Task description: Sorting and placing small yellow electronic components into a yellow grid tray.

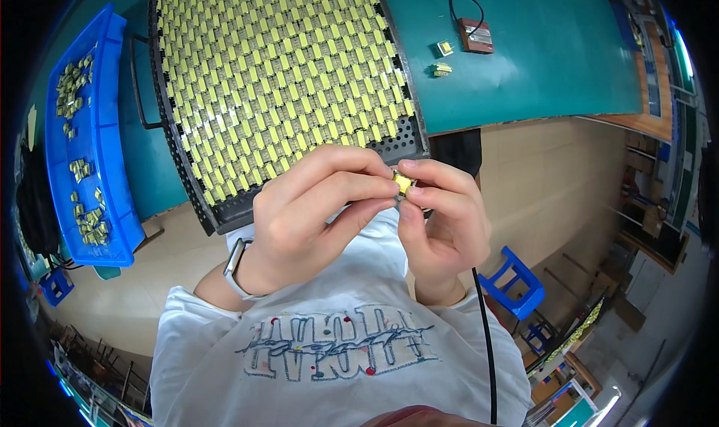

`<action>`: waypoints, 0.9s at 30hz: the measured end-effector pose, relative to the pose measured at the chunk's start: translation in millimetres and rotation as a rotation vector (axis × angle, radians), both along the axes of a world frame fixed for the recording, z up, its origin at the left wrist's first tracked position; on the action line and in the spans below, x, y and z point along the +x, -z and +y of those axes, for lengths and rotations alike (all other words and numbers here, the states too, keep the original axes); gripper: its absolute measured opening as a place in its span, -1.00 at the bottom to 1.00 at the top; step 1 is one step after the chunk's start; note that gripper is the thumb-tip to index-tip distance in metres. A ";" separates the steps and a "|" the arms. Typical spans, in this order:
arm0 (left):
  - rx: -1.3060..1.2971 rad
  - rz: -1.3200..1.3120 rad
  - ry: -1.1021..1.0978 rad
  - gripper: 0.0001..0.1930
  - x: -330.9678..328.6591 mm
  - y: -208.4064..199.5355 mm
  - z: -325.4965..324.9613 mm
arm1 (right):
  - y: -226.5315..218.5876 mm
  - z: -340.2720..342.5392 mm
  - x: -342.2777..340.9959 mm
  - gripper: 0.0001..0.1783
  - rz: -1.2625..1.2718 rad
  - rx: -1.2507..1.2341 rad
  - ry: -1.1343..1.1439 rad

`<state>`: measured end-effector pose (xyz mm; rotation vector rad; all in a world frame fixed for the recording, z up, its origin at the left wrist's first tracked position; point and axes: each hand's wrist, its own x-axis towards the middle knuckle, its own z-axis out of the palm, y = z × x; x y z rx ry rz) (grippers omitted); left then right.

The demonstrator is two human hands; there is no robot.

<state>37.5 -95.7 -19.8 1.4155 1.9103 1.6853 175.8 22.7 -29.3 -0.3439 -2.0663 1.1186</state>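
Between my two hands is a small transformer with yellow tape round its middle, held up in front of my chest. My left hand pinches it from one side with thumb and fingertips. From the other side my right hand grips it the same way. Just beyond my hands lies a dark perforated metal tray, filled with dense rows of similar yellow-taped transformers. Fingertips hide part of the held piece.
A blue plastic bin with loose transformers stands at the left. On the green table lie two single transformers and a reddish-brown box with a black cable. A blue stool stands on the floor at right.
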 end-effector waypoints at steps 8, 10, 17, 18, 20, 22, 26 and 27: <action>-0.038 -0.080 0.012 -0.76 0.9 -0.5 -2.3 | -2.3 1.5 -1.6 -0.64 -0.011 -0.042 -0.007; -0.031 -0.086 0.003 -0.77 1.2 0.1 -1.9 | -2.5 1.5 -2.1 -0.65 -0.014 -0.042 -0.005; -0.053 -0.115 0.013 -0.78 -0.7 -0.7 -2.2 | -1.3 2.9 -1.2 -0.63 -0.008 -0.077 -0.030; -0.062 -0.166 0.018 -0.78 -0.5 -1.0 -2.0 | -4.3 3.3 -2.7 -0.63 -0.011 -0.108 -0.048; -0.071 -0.217 0.024 -0.78 -0.8 -2.6 -2.3 | -4.6 4.4 -3.1 -0.62 -0.012 -0.139 -0.065; -0.120 -0.251 0.087 -0.79 -2.2 -5.2 -3.2 | 1.0 6.5 -0.1 -0.60 -0.027 -0.057 -0.057; -0.089 -0.142 0.108 -0.80 -2.0 -2.0 0.6 | 4.6 10.7 6.0 -0.49 -0.082 -0.069 -0.029; -0.145 -0.138 0.130 -0.75 -0.7 -3.7 0.1 | 8.9 14.6 7.0 -0.51 -0.068 -0.087 0.009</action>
